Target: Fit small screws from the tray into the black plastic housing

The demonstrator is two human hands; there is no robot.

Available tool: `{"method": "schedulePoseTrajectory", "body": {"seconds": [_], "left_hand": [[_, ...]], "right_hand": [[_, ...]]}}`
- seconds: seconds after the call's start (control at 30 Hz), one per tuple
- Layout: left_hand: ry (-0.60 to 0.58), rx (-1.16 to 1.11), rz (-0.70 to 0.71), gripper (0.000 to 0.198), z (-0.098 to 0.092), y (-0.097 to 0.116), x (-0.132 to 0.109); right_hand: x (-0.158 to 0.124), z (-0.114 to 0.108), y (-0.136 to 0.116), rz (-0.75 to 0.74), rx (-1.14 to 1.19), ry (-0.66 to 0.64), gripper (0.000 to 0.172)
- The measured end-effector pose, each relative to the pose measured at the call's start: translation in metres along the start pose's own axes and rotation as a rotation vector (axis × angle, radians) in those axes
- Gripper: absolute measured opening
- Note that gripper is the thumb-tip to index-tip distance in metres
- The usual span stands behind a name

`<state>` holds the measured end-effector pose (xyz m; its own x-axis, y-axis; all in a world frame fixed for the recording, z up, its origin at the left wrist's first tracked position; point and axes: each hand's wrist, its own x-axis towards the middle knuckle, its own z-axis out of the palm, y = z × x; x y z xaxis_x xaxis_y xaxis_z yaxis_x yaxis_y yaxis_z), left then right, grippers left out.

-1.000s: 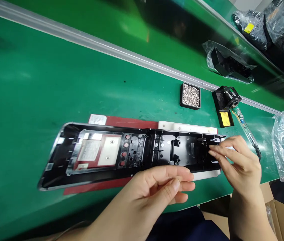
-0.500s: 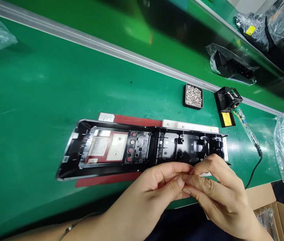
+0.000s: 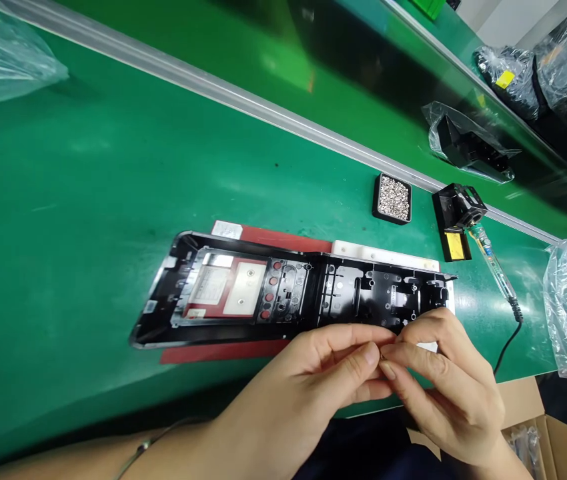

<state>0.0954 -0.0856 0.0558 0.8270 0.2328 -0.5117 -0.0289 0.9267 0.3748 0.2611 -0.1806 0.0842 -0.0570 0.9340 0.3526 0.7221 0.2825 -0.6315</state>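
A long black plastic housing (image 3: 263, 293) lies open side up on a red mat (image 3: 243, 350) and a white plate (image 3: 383, 253) on the green bench. My left hand (image 3: 313, 380) and my right hand (image 3: 438, 380) meet fingertip to fingertip just in front of the housing's right end. Both pinch at the same spot, around something too small to make out. The right hand's knuckles cover the housing's near right corner.
A small black tray of silver screws (image 3: 392, 199) sits behind the housing. A soldering iron (image 3: 491, 267) rests in its black stand (image 3: 456, 213) at the right, cable trailing forward. Bagged black parts (image 3: 468, 143) lie beyond a metal rail (image 3: 263, 110). Clear bags (image 3: 563, 307) and cardboard boxes (image 3: 553, 433) are right.
My right hand left the housing's right end and came down to meet my left hand's fingertips. The view has drifted, so the housing appears further right.
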Motion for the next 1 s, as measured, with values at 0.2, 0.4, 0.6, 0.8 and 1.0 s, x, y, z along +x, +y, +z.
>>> {"method": "schedulePoseTrajectory", "body": {"seconds": [0.2, 0.4, 0.6, 0.8, 1.0], "left_hand": [[-0.014, 0.164, -0.023, 0.047, -0.001, 0.008, 0.000], [0.110, 0.370, 0.072, 0.044, -0.003, 0.007, 0.000], [0.307, 0.205, 0.008, 0.080, -0.004, 0.000, -0.002], [0.284, 0.129, -0.014, 0.074, -0.004, -0.003, -0.001], [0.231, -0.046, 0.083, 0.064, 0.000, -0.006, 0.004]], "right_hand": [[0.003, -0.001, 0.003, -0.022, 0.055, 0.021, 0.017], [0.008, -0.006, 0.005, -0.028, 0.026, -0.035, 0.017], [0.025, 0.000, 0.045, -0.063, -0.110, -0.010, 0.015], [0.032, 0.001, 0.069, -0.057, -0.153, -0.038, 0.015], [0.037, -0.010, 0.069, -0.082, -0.126, -0.143, 0.014]]}}
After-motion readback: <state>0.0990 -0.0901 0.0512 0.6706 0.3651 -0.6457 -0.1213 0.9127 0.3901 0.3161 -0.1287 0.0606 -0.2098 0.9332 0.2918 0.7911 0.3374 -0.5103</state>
